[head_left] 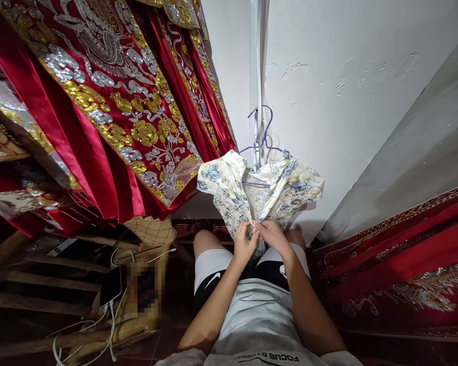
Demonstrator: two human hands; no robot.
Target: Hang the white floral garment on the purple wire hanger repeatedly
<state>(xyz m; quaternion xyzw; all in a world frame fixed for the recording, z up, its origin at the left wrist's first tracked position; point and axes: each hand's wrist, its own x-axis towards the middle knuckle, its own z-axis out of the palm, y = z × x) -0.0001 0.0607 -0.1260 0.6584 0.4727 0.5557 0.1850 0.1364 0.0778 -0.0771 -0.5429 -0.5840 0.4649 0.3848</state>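
The white wall (366,46) behind is scuffed. From my remote post I record left hand (245,246) and right hand (273,235) pinched together on the front edges of the floral garment (227,178), just above the lap. A purple hanger (265,138) within, I judge, spreads its shoulders, freeing both hands; red embroidered cloth (137,104) hangs to the left

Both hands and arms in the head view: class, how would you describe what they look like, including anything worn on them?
The left hand and right hand are ungloved, with no watch or bracelet visible. The forearms are bare too. Short pale grey sleeves show at the bottom edge.
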